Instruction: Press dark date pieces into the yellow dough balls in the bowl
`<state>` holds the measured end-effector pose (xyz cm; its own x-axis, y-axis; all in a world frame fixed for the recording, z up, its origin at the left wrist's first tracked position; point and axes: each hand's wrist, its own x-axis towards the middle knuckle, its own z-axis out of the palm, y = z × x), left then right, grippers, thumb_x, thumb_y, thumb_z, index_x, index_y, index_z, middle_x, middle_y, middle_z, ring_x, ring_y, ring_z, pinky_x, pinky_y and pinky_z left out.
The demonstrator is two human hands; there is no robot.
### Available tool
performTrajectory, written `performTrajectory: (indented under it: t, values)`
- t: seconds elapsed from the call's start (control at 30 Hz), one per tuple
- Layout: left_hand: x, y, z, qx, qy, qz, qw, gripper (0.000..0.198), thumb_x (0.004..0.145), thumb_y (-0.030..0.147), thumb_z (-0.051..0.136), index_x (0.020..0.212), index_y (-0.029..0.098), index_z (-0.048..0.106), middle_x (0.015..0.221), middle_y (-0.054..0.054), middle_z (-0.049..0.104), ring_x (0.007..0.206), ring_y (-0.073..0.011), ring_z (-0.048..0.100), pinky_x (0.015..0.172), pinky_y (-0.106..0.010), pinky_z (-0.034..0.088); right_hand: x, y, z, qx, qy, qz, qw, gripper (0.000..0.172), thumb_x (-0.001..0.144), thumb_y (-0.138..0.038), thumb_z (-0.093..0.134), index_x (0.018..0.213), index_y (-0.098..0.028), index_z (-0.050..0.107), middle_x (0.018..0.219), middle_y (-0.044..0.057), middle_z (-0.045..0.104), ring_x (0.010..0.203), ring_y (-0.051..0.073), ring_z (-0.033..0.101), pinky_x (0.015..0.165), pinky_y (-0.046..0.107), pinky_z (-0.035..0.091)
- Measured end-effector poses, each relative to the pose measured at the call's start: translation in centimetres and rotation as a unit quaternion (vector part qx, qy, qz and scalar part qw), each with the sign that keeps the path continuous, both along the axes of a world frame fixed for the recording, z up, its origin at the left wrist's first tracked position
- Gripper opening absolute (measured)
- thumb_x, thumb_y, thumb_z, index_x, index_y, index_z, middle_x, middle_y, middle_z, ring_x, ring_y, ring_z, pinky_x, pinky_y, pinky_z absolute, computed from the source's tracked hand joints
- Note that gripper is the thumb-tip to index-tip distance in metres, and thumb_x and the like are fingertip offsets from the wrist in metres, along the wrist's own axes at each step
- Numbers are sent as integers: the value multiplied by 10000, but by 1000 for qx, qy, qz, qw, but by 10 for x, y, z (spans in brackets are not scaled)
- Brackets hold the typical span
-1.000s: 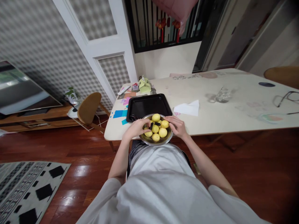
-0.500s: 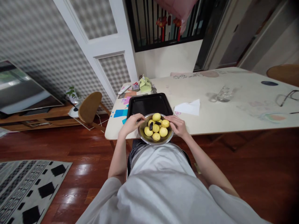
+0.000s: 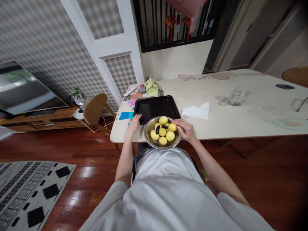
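Observation:
A metal bowl (image 3: 146, 138) sits at the table's front edge, close against my body. In it lie several yellow lemons (image 3: 170, 136) and a few small, glossy black oblong pieces (image 3: 158, 130) whose kind I cannot make out. My right hand (image 3: 185, 129) has its fingers on the bowl's right rim, next to a lemon. Off to the left of the bowl, my left hand (image 3: 134, 123) touches the near left corner of a black rectangular baking tray (image 3: 156, 107), fingers stretched forward. The tray lies flat right behind the bowl, which covers part of its near edge.
White paper (image 3: 196, 111) lies right of the tray on the table (image 3: 204, 88). Farther right stand a clear glass cup (image 3: 234, 98) and glasses (image 3: 302, 104). Behind the tray are a green tissue holder (image 3: 152, 86) and a remote (image 3: 130, 91). A wooden chair (image 3: 95, 109) stands left.
My left hand has left the bowl's left rim and moved left and slightly down to the tray's near left corner. My right hand stays at the bowl. The view has shifted slightly.

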<state>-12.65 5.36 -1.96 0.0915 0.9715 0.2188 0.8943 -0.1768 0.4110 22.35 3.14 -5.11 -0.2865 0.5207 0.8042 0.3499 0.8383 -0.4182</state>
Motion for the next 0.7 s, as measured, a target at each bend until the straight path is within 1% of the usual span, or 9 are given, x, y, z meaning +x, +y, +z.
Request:
performTrajectory:
  t: [0.07,0.1,0.17,0.23,0.33,0.43,0.57,0.7]
  values:
    - [-2,3,-2,-6,-6,-3,1000,607,944,30,383,1492,203,578,1618,-127,523,1570,-296,390,1248,-598,344,0,0,1,-3,-2,0,1000,370,1058,-331,489,1318,-258,742,1239,88,795,1168,291,742,1018,520,618]
    - [-3,5,-3,-6,-8,-6,1000,616,930,27,394,1487,208,585,1607,-122,533,1563,-293,397,1249,-586,348,0,-1,1,-5,-2,-1,1000,371,1057,-333,489,1316,-258,743,1238,87,795,1166,292,742,1017,521,618]
    - [-6,9,-4,0,-8,-8,1000,598,924,37,409,1457,210,617,1551,-129,574,1507,-291,463,1235,-549,379,0,-1,1,-5,0,0,1000,370,1056,-330,490,1312,-255,746,1235,88,796,1161,292,743,1014,520,619]
    - [-8,11,-5,9,-4,-8,1000,558,935,57,410,1421,194,647,1481,-150,597,1410,-293,546,1204,-515,419,0,0,1,-3,1,1,1000,365,1055,-321,494,1307,-252,748,1231,90,797,1154,290,743,1006,516,620]
    - [-8,14,-6,17,-3,-10,1000,531,937,62,391,1382,156,664,1419,-174,594,1306,-292,599,1166,-487,452,0,0,1,2,0,-2,1000,360,1053,-311,498,1305,-254,749,1223,88,800,1145,290,743,994,512,622]
    - [-7,14,-7,26,-5,-17,1000,524,918,41,389,1346,148,671,1408,-170,588,1303,-281,590,1175,-460,452,1,0,2,14,0,2,1000,357,1050,-296,505,1309,-255,746,1216,83,803,1134,288,744,979,505,625]
    - [-6,14,-8,33,-10,-26,999,532,879,7,407,1308,177,673,1444,-135,584,1379,-265,532,1226,-454,415,1,0,3,10,0,0,1000,355,1046,-300,510,1305,-259,750,1212,79,804,1124,291,745,971,511,627]
    - [-6,14,-7,30,-7,-30,999,551,874,8,401,1343,161,647,1357,-154,614,1315,-283,561,1186,-480,444,1,0,2,2,-1,-4,1000,359,1047,-313,503,1301,-268,752,1209,78,805,1123,296,743,977,525,624]
